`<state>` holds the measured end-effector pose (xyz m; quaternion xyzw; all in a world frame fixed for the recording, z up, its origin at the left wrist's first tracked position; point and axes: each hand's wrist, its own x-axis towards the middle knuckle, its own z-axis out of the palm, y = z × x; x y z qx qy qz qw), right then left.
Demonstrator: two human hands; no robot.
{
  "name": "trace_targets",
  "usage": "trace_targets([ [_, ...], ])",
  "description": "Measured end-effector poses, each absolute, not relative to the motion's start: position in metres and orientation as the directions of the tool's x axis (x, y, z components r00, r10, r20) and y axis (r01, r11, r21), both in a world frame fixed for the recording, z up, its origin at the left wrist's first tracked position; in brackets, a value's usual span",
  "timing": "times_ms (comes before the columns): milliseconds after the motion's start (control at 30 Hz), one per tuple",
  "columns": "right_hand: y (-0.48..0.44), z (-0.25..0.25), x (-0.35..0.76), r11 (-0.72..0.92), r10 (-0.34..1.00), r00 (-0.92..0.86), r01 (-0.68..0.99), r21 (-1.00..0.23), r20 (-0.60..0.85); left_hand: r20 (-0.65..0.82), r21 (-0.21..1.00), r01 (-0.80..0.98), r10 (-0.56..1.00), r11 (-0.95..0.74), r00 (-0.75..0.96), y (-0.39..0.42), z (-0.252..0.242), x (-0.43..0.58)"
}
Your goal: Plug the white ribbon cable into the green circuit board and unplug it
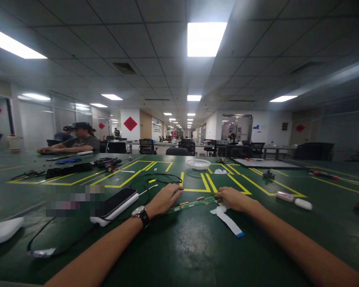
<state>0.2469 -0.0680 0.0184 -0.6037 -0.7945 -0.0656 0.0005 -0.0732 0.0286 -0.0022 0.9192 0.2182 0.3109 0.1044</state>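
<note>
A narrow green circuit board strip (194,204) lies across the middle of the green table. My right hand (235,198) is closed at its right end, fingers bent down and pressed together on the board. A white ribbon cable (229,223) with a blue end runs from beneath that hand toward me. At the board's left end, my left hand (166,198) is stretched out with its fingers apart, and a watch (140,213) is on that wrist. The hand covers part of the left end, so I cannot tell whether it touches the board.
To the left, a phone (119,202) rests on a white device with black cables around it. A white basket (198,164) stands beyond the board. Small white cases (302,204) lie at right, near a screwdriver (321,174). Another person (82,139) sits at the far left.
</note>
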Motion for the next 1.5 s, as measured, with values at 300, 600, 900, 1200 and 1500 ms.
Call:
trace_targets([
  [300, -0.078, 0.02, 0.271, -0.037, 0.993, 0.016, 0.984, 0.176, 0.118, 0.633, 0.333, 0.386, 0.507, -0.86, 0.584, 0.037, 0.009, -0.085],
  [600, -0.077, 0.015, 0.241, -0.117, 0.966, 0.086, 0.986, 0.116, 0.245, 0.57, 0.224, 0.393, 0.447, -0.892, 0.69, 0.025, 0.006, -0.081],
  [900, -0.071, -0.016, 0.231, -0.173, 0.961, 0.147, 0.98, 0.096, 0.233, 0.502, 0.09, 0.452, 0.432, -0.887, 0.749, 0.023, 0.001, -0.077],
  [1200, -0.072, -0.021, 0.24, -0.139, 0.98, 0.132, 0.99, 0.037, 0.148, 0.432, 0.072, 0.482, 0.463, -0.873, 0.774, 0.022, 0.0, -0.078],
  [1500, -0.078, -0.016, 0.242, -0.114, 0.992, 0.116, 0.993, -0.038, 0.056, 0.371, 0.076, 0.482, 0.473, -0.873, 0.799, 0.018, 0.002, -0.079],
])
